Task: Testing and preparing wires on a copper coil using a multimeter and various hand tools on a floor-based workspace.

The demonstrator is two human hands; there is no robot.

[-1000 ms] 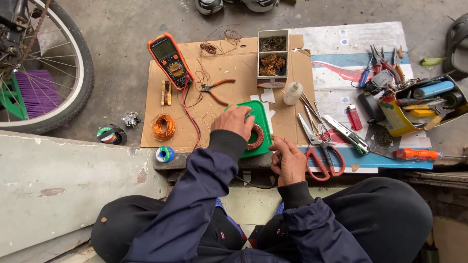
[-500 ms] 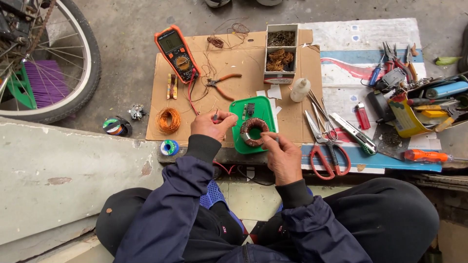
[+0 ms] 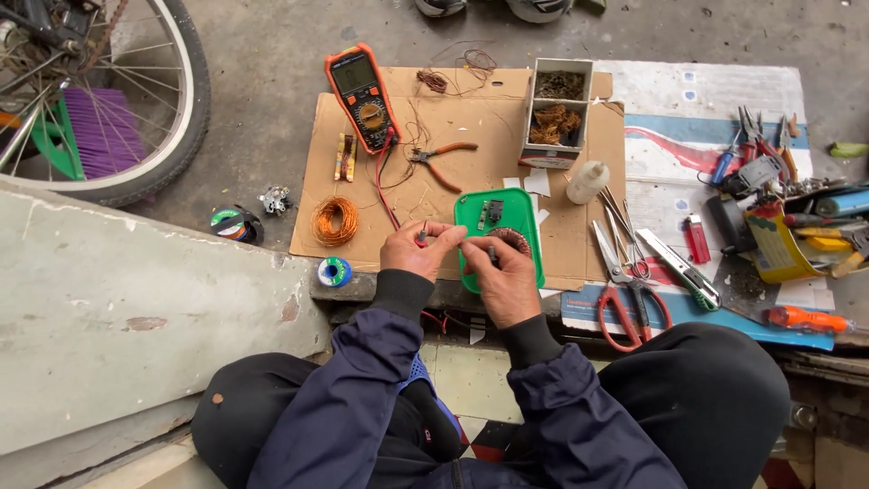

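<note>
With the left hand (image 3: 418, 251) pinching the red probe (image 3: 422, 237) and the right hand (image 3: 500, 272) gripping a dark probe over the green tray (image 3: 474, 210), a slip could break contact with the copper coil (image 3: 509, 240); the red probe points up, away from the person.

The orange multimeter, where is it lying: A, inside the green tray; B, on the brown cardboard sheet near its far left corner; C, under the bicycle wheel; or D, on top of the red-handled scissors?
B: the orange multimeter lies on the brown cardboard sheet, near its far left corner.
</note>
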